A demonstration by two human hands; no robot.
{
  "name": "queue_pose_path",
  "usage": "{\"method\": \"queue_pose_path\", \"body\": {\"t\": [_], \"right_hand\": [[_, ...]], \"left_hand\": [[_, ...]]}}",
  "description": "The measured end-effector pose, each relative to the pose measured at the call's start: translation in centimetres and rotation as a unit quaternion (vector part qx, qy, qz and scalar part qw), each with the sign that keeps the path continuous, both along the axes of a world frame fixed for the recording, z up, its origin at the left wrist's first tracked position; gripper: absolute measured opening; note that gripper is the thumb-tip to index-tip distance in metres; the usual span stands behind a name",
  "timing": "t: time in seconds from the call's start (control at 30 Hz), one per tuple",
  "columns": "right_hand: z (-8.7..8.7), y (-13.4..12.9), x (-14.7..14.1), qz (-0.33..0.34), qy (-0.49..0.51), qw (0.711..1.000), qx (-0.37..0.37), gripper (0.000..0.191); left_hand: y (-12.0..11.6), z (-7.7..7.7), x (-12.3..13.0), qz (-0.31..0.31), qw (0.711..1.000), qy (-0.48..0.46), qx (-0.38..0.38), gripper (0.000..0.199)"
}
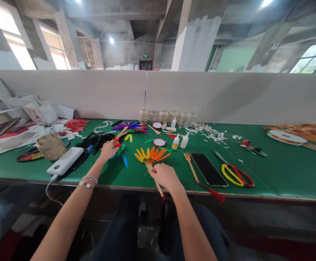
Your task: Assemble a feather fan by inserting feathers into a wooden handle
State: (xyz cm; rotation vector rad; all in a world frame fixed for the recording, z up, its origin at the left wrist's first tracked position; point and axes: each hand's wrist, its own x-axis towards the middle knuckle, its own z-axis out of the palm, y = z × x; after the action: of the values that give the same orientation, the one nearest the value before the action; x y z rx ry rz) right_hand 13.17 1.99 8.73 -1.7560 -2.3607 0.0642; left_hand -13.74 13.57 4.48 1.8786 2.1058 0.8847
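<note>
A feather fan of yellow and orange feathers has its wooden stick handle gripped in my right hand, just above the front edge of the table. The fan's feathers spread away from me, and red thread shows at the handle's lower end. My left hand reaches further back, fingers closed beside red, green and blue feathers; what they hold is hidden. Just beyond it lies a purple feather fan, its handle pointing toward my left fingers.
Glue bottles, a wooden stick with a red tassel, a phone and scissors lie to the right. A white power bank and a jar stand left. Several jars line the partition.
</note>
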Motion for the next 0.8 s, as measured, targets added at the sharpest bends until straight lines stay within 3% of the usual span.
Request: {"method": "queue_pose_path", "body": {"t": [0.17,0.37,0.67,0.8], "right_hand": [[-0.1,-0.3,0.1,0.012,-0.029,0.999,-0.037,0.033],[0.2,-0.5,0.1,0.009,-0.03,0.997,-0.069,0.032],[1.1,-0.5,0.0,0.001,-0.05,0.987,-0.155,0.032],[1.2,-0.4,0.0,-0.002,-0.047,0.985,-0.168,0.032]], "left_hand": [[1.7,-0.2,-0.6,0.08,0.996,0.026,-0.042,0.037],[3.0,0.3,-2.3,0.126,0.986,0.086,-0.067,0.045],[4.2,-0.7,-1.8,0.068,0.975,0.181,-0.111,0.053],[3.8,-0.6,-1.5,0.025,0.969,0.214,-0.12,0.041]]}}
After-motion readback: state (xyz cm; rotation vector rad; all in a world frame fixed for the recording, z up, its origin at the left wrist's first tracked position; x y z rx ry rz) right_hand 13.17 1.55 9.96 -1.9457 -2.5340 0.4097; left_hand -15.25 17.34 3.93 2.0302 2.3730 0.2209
